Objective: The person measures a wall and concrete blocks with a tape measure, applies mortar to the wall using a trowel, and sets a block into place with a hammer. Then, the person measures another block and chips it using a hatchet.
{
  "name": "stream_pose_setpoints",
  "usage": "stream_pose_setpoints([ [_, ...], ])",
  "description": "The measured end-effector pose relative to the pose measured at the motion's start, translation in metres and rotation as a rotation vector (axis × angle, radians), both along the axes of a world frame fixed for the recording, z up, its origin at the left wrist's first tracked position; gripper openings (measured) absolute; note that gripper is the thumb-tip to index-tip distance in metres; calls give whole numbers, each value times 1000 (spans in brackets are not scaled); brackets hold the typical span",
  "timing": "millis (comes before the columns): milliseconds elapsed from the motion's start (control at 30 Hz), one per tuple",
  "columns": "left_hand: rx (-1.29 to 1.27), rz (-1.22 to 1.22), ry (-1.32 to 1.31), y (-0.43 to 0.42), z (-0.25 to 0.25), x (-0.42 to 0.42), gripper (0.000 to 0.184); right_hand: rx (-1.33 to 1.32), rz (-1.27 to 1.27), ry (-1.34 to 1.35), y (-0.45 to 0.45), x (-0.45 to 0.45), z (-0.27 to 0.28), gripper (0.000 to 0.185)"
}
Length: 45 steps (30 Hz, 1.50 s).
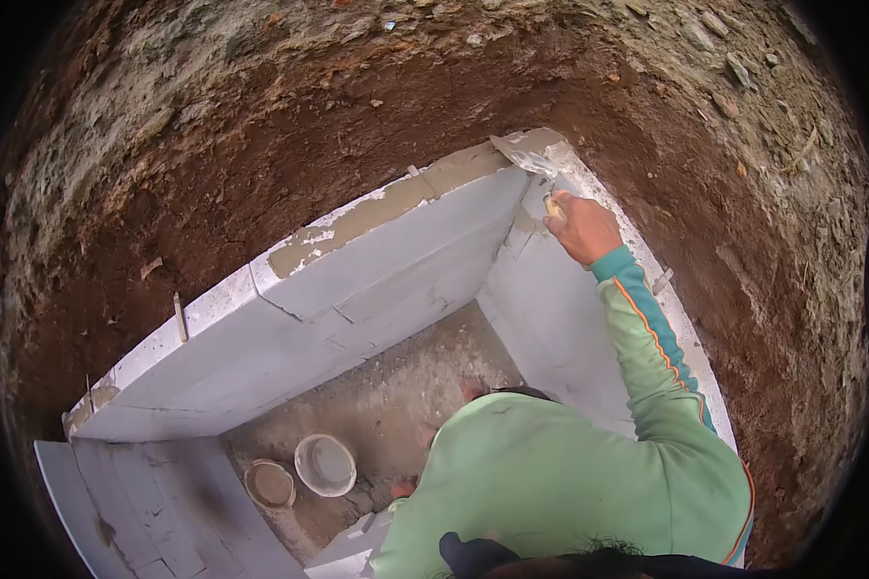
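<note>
Head view shows the right hand curled around the handle of the trowel, whose long axis points forward and left, its blade at the white wall's top corner.

Building site: block structure in an excavated pit.
Reddish-brown earth bank, stones above; pale block walls, grey mortar along the top; trowel; two buckets on rough floor, concrete or packed earth, too unclear to say.
</note>
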<state>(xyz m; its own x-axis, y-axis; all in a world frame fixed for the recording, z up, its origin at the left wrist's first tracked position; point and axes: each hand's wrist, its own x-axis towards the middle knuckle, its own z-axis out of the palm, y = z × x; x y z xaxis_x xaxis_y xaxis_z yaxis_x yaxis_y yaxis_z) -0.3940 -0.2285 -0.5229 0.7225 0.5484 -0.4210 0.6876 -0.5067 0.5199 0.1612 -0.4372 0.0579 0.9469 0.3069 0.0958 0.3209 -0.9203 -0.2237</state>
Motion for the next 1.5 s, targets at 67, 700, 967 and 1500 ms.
stream_pose_setpoints([
  [67,-16,88,11,-7,-3,-1,44,172,63,-67,-11,9,-26,37],
  [700,-233,541,23,-27,68,-7,50,401,849,-18,201,-89,-120,47],
  [967,-245,628,-24,-44,94,6,57,40,863,1,210,-110,-133,52],
  [1500,-228,694,-210,-51,218,86,59,1222,564,1487,292,-123,-195,33],
])
